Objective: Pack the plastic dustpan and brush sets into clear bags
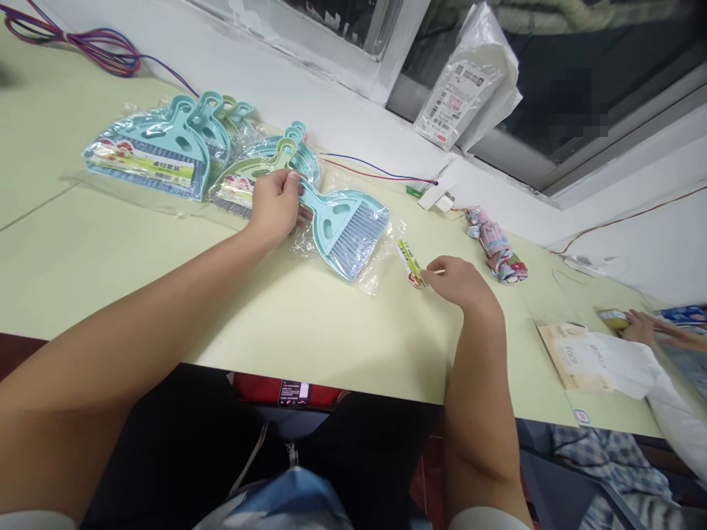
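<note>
My left hand point(276, 205) is closed round the handle of a light-blue mini dustpan with a grey brush point(345, 230), which lies in a clear plastic bag on the pale yellow-green table point(309, 324). My right hand point(458, 281) pinches the end of a small printed paper label point(412, 263) lying on the table just right of the dustpan. Behind my left hand sits a green dustpan set point(248, 177) in its bag.
A stack of bagged blue and green dustpan sets point(160, 147) lies at the far left. A folded patterned cloth point(497, 246), red and blue wires point(381, 173) and a white parcel bag point(469, 81) lie near the window sill. Another person's hand point(641, 327) rests at the right by papers point(585, 357).
</note>
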Demonstrator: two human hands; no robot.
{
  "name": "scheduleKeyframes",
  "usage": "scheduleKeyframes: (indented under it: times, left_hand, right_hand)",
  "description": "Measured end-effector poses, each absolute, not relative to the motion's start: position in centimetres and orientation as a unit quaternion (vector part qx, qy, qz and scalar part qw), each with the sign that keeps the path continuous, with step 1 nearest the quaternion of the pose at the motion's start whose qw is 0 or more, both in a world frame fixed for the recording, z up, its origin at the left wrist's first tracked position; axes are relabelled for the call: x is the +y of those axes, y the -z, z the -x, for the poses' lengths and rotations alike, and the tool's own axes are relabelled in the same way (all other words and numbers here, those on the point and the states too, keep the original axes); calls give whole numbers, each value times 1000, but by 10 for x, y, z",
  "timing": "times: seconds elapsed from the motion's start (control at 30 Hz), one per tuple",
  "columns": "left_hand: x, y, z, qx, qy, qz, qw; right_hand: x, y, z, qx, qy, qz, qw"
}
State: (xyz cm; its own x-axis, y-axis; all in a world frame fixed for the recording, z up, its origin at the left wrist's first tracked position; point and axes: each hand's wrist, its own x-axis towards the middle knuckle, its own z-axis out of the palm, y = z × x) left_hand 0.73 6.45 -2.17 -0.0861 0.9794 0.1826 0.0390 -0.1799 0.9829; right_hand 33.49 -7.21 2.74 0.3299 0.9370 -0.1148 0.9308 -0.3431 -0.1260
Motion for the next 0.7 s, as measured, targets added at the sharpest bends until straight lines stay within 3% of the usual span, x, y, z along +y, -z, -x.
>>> scheduleKeyframes:
  times: [0.17, 0.4, 0.57, 0.7]
  left_hand:
    - [65, 23, -7, 488, -554, -529, 417]
    - [67, 25, -7, 482, -561, -526, 419]
    - [71, 29, -6, 469, -568, -535, 414]
    - [74, 31, -6, 462, -572, -535, 417]
  right_hand:
    - [-70, -16, -327, -634, -75, 768, -50]
    - [-64, -2, -328, -656, -43, 750, -73]
    - [-62, -3, -328, -660, -8, 750, -36]
    - [-60, -5, -328, -660, 81, 742, 88]
